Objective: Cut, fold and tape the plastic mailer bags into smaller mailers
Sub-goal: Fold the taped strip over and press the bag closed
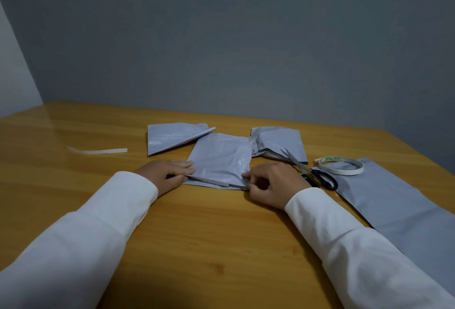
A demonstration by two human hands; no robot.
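Bench (pixel 73 136), near to far: left hand (pixel 164 173), fingers straight, pressing the left edge of the small mailer (pixel 221 158); right hand (pixel 270 183), grip pinching that mailer's near right corner beside its folded near strip. Right of the hands: scissors (pixel 312 173), tape roll (pixel 341 165) resting on a large flat mailer (pixel 398 207). Farther back: cut piece (pixel 172 136) at left, crumpled piece (pixel 278 141) at right touching the small mailer's far corner, white strip (pixel 103 151) well apart at far left.

Glossy grey plastic mailer (pixel 220 158) on smooth varnished wooden table (pixel 197 235).
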